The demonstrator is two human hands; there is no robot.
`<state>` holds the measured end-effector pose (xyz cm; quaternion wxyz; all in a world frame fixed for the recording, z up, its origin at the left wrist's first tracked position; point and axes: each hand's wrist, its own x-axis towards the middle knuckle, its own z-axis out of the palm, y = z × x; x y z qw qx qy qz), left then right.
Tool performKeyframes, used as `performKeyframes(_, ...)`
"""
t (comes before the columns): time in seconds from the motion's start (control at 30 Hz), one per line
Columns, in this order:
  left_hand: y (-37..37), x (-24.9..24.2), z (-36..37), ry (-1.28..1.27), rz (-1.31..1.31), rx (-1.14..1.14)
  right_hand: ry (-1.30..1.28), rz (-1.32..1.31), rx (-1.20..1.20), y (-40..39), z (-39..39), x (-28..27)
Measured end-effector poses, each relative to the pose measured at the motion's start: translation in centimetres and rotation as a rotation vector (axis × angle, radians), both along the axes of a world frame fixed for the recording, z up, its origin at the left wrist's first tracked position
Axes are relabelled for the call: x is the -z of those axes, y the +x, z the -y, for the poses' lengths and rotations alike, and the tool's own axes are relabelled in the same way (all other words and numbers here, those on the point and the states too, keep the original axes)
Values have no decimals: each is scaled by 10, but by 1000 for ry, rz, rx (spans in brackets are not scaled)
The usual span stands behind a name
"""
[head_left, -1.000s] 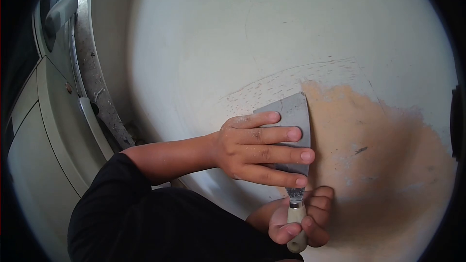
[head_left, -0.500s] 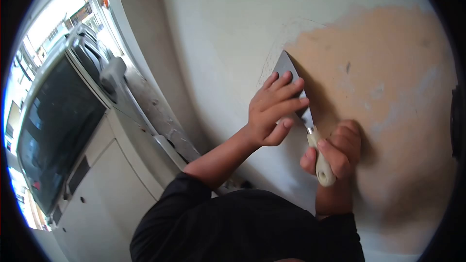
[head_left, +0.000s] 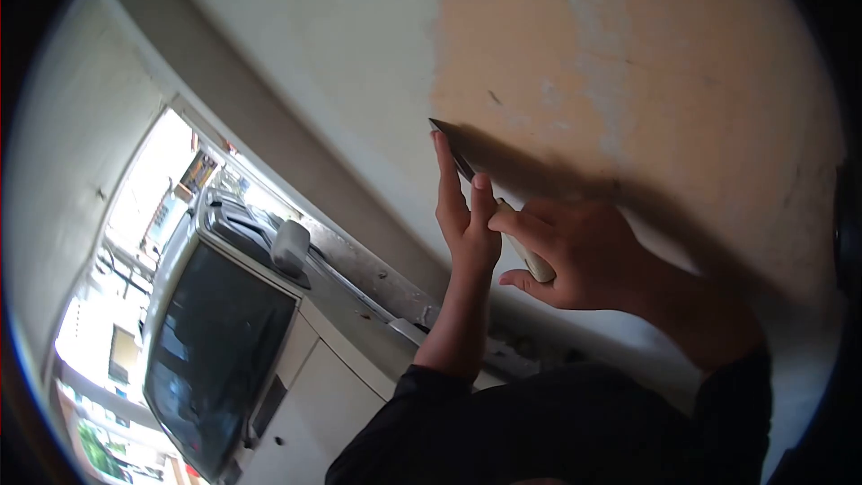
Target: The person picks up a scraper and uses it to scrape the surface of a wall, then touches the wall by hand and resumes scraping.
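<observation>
A putty knife point(head_left: 453, 154) with a thin metal blade and a pale handle lies against the wall, seen edge-on. My right hand point(head_left: 584, 251) is wrapped around its handle. My left hand point(head_left: 462, 207) presses its fingers flat on the blade, fingertips near the blade's top corner. The blade sits at the left border of a large bare orange patch point(head_left: 628, 63) on the off-white painted wall point(head_left: 314, 36).
A white vehicle point(head_left: 233, 332) with a dark windscreen and a side mirror point(head_left: 289, 247) stands close to the wall at lower left. A rough concrete strip point(head_left: 377, 278) runs between the vehicle and the wall. Bright street shows at far left.
The view has rolled and swung left, bringing the vehicle's windscreen into sight. The blade has turned from face-on to edge-on. Both hands have stayed on the putty knife.
</observation>
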<state>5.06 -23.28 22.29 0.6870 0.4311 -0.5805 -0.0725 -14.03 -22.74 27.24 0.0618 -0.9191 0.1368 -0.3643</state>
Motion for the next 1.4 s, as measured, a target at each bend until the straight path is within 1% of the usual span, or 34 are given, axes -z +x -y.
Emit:
performKeyframes(0.03, -2, -6, -3, -17, 45, -30, -22, -81, 21, -4, -4, -11)
performKeyframes(0.07, -3, -9, -5, -39, 84, -69, -7, -66, 25, -7, -6, -22)
performKeyframes(0.13, -3, -14, -6, -57, 120, -80, -213, -364, 63, -10, -7, -44)
performKeyframes(0.17, -7, -20, -9, -42, 63, -11, -273, -400, 66, -10, -4, -53)
performKeyframes(0.2, -7, -24, -10, -28, 4, 60, -271, -389, 59, -8, 0, -61)
performKeyframes(0.27, 2, -28, -6, -52, 47, 61, -355, -386, -45, -2, 8, -76)
performKeyframes(0.3, 4, -32, -7, -57, 56, 77, -418, -350, -56, 2, 13, -78)
performKeyframes(0.33, 6, -35, -7, -63, 64, 92, -422, -348, -64, 6, 19, -79)
performKeyframes(0.43, 12, -41, -10, -57, 102, 148, -579, -218, -188, 14, 37, -72)
performKeyframes(0.47, 14, -41, -10, -52, 117, 171, -573, -209, -188, 10, 39, -67)
performKeyframes(0.5, 20, -35, -7, -48, 122, 169, -626, -217, -228, 5, 39, -66)
performKeyframes(0.57, 36, -19, 3, -79, 386, 57, -694, -185, -349, 2, 40, -62)
performKeyframes(0.6, 27, -26, -1, -77, 387, 57, -693, -183, -348, 3, 42, -62)
performKeyframes(0.67, 3, -45, -14, -64, 279, 30, -739, 51, -325, 8, 45, -64)
performKeyframes(0.7, 12, -46, -3, -80, 167, 139, -732, 51, -329, 10, 47, -62)
performKeyframes(0.73, 15, -43, -1, -73, 163, 133, -677, 27, -281, 14, 47, -61)
performKeyframes(0.77, 17, -37, 3, -50, 48, 167, -623, 7, -242, 17, 54, -56)
performKeyframes(0.8, 12, -41, -1, -30, -69, 206, -618, 8, -251, 17, 52, -56)
performKeyframes(0.83, 10, -42, -6, -2, -94, 228, -658, 3, -273, 16, 50, -57)
performKeyframes(0.87, 11, -39, -8, 0, -92, 225, -700, -3, -291, 15, 48, -58)
performKeyframes(0.9, 11, -35, -6, -18, -67, 169, -703, 0, -289, 14, 48, -58)
performKeyframes(0.93, 10, -34, -3, -39, -44, 114, -674, 27, -307, 13, 48, -58)
performKeyframes(0.97, 12, -36, -1, -44, -46, 115, -644, 52, -328, 11, 50, -59)
performKeyframes(1.0, 15, -42, -2, 19, 6, -6, -642, 47, -333, 11, 50, -60)
performKeyframes(1.03, 16, -45, -6, 86, 58, -126, -571, 16, -303, 13, 50, -61)
performKeyframes(1.07, 15, -47, -8, 89, 49, -126, -504, -15, -271, 15, 49, -62)
performKeyframes(1.13, 11, -49, -13, 34, -72, -40, -532, -8, -282, 14, 44, -60)
performKeyframes(1.2, 7, -46, -7, -35, -79, -26, -535, 25, -358, 11, 42, -60)
performKeyframes(1.23, 9, -45, -3, -39, -33, -82, -601, 53, -329, 12, 46, -61)
performKeyframes(1.27, 11, -44, -2, -34, 13, -142, -597, 46, -334, 11, 47, -61)
performKeyframes(1.3, 8, -49, -2, -27, -34, -159, -552, 12, -306, 10, 46, -62)
performKeyframes(1.33, 5, -68, -14, -21, -41, -163, -509, -21, -277, 10, 45, -63)
performKeyframes(1.37, 1, -97, -30, 285, -91, -179, -511, -28, -280, 9, 44, -62)
performKeyframes(1.4, -2, -112, -40, 588, -140, -191, -513, -19, -317, 9, 43, -61)
